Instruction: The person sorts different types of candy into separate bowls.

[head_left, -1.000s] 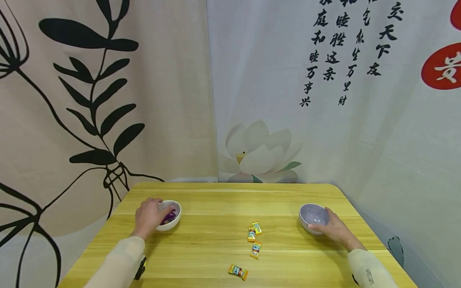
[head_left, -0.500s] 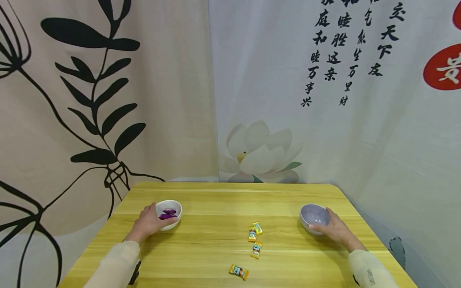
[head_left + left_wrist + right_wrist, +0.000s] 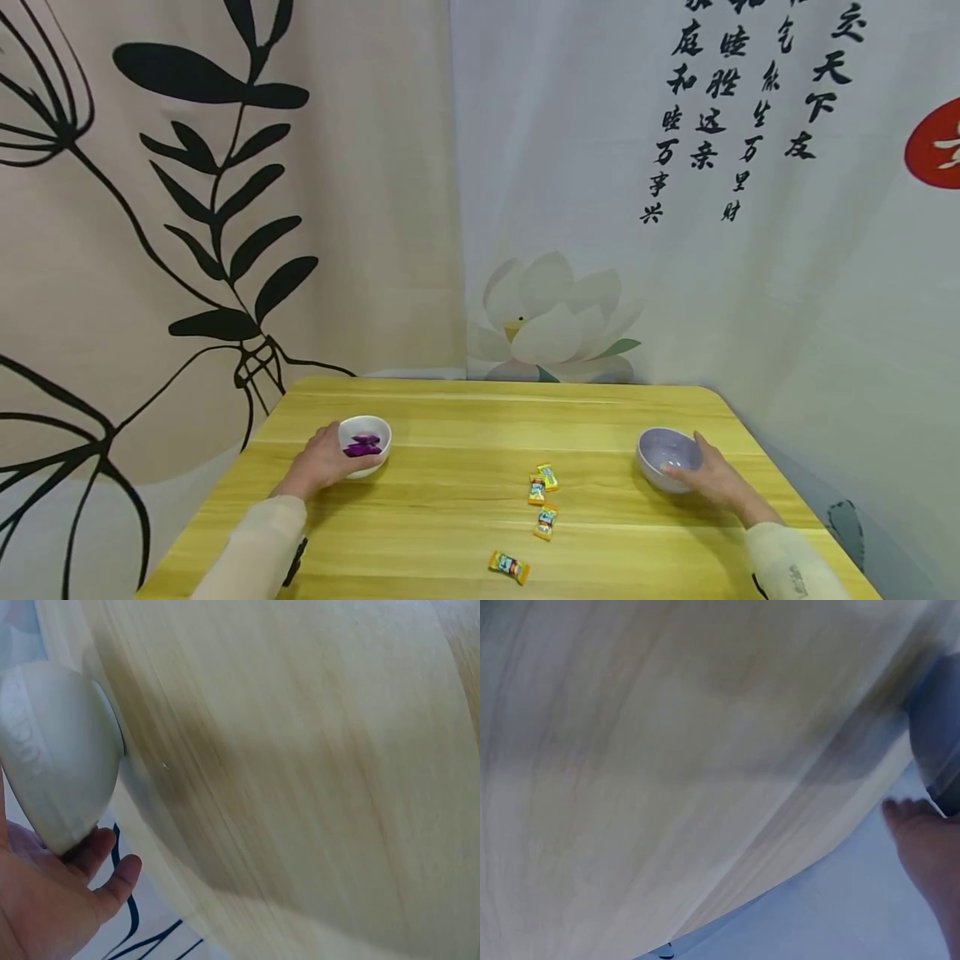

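Observation:
On the left side of the table, my left hand (image 3: 327, 461) holds a white bowl (image 3: 380, 427) by its near left side, thumb along the front. Inside that bowl lie purple pieces (image 3: 363, 446), too small to identify. In the left wrist view, the fingers of my left hand (image 3: 52, 900) are at the rim of the white bowl (image 3: 64, 742), whose foot is on the table. Over on the right, my right hand (image 3: 716, 479) grips a lavender bowl (image 3: 663, 450) by its right side, thumb in front. Nothing shows inside it. The right wrist view catches only part of this bowl (image 3: 937, 727).
Between the bowls, small yellow wrapped candies lie on the wooden table (image 3: 450, 425): a group of three with one candy (image 3: 546, 522) nearest, and a separate candy (image 3: 509, 567) closer to the front. A printed curtain (image 3: 382, 208) hangs behind the table.
My left hand has slid from over the white bowl's rim down to its near left side, uncovering more of the purple pieces. The right hand keeps its hold. The head view has turned slightly left.

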{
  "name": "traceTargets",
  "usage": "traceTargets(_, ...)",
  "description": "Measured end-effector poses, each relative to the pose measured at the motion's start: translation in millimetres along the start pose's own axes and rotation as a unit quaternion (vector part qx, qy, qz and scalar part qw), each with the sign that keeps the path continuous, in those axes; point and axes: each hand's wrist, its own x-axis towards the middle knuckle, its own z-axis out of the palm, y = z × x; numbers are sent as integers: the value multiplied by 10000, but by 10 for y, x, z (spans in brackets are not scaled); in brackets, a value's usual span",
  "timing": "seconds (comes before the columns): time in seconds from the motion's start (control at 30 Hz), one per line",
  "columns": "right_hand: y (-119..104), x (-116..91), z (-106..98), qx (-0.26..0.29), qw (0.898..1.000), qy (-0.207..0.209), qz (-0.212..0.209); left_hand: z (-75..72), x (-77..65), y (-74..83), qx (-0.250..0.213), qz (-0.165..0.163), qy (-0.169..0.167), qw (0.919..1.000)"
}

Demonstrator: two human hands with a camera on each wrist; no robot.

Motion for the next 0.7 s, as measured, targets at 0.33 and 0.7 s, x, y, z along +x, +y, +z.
traceTargets(0.33, -493, 51, 92, -59, 9922, 942, -817, -14, -2, -8, 88, -114, -82, 9999)
traceTargets(0.7, -1251, -105, 995, 68, 9774, 882, -1922, -3, -2, 13, 71, -181, -153, 9997)
